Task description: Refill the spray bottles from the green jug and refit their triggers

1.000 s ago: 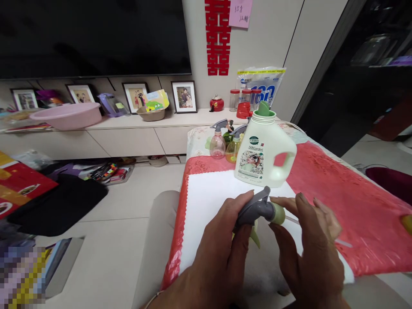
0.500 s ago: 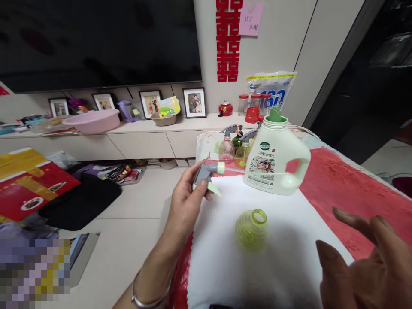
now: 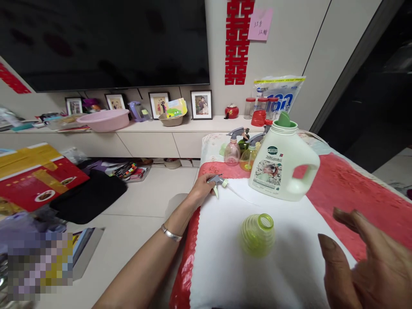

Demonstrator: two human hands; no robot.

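My left hand [image 3: 203, 189] is closed on a grey and pale-green trigger spray head [image 3: 219, 180], low over the far left part of the white cloth [image 3: 222, 257]. A thin clear dip tube runs from the spray head to the right. In the middle of the cloth stands a ribbed yellow-green bottle [image 3: 257, 236] with an uncovered round mouth. My right hand [image 3: 370, 262] hangs at the lower right, thumb and fingers apart, holding nothing. Beyond the bottle stands a large pale-green detergent jug [image 3: 285, 165] with a handle and a darker green piece in its mouth.
A pink spray bottle [image 3: 232, 152] and a yellow one [image 3: 248, 158] stand left of the jug. Red cloth [image 3: 347, 193] covers the table's right side. Behind runs a low cabinet [image 3: 154, 143] bearing a pink basin [image 3: 106, 120] and picture frames. A red carton [image 3: 45, 176] sits at left.
My left hand has moved away and down toward the cloth's far left edge with the spray head. My right hand stays spread at the lower right. The view has shifted slightly.
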